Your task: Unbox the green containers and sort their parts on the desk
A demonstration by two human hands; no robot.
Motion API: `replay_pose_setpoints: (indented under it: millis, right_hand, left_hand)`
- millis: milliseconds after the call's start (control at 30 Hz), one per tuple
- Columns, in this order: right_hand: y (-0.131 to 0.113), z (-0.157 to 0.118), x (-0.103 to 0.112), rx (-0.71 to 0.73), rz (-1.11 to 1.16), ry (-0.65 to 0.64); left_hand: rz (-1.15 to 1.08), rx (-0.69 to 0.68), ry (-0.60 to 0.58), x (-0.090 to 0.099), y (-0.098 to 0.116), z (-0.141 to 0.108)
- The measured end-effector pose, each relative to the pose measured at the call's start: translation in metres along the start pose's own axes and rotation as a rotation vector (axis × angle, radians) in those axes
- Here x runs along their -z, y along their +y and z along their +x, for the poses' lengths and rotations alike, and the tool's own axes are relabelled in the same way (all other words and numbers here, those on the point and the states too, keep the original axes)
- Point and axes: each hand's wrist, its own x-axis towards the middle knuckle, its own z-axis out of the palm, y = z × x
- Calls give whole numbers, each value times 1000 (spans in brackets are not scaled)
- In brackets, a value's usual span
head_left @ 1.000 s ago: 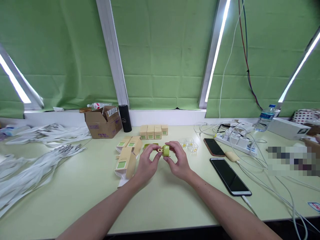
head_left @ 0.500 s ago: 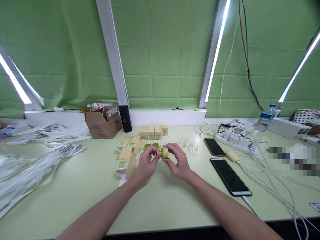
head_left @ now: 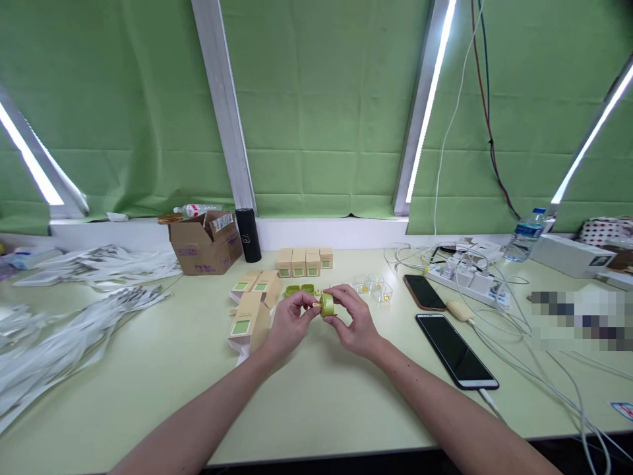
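A small, rounded green container (head_left: 327, 305) lies on its side between the thumb and fingers of my right hand (head_left: 357, 324). Its left end faces my left hand (head_left: 289, 323), whose thumb and forefinger pinch a small yellowish piece (head_left: 316, 305) against that end. How far the piece reaches into the container cannot be seen. Just behind my hands are green open pieces (head_left: 300, 289) on the table. Beyond my right hand stand several small clear cups (head_left: 373, 287) with yellow bits inside.
Left of my hands lie opened beige boxes (head_left: 248, 323), with a row of small beige boxes (head_left: 299, 262) behind. A carton (head_left: 205, 244) and black bottle (head_left: 248, 235) stand at the back. Phones (head_left: 457, 349), cables and a power strip (head_left: 469, 284) fill the right; white straps (head_left: 74, 336) lie left.
My left fingers have moved slightly right, closer to the green container, and less of the yellowish piece shows between them. My right hand holds nearly the same place.
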Motion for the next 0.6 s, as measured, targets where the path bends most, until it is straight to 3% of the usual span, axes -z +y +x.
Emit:
replay_pose_setpoints:
  millis: [333, 500, 600]
  right_hand:
    - [2, 3, 0, -47, 41, -14]
    - [3, 2, 2, -31, 6, -108]
    - [2, 2, 4, -31, 7, -96]
  left_hand:
    - [-88, -23, -24, 0, -4, -1]
    - [-141, 71, -111, -2, -5, -1]
    - [-177, 103, -134, -3, -6, 0]
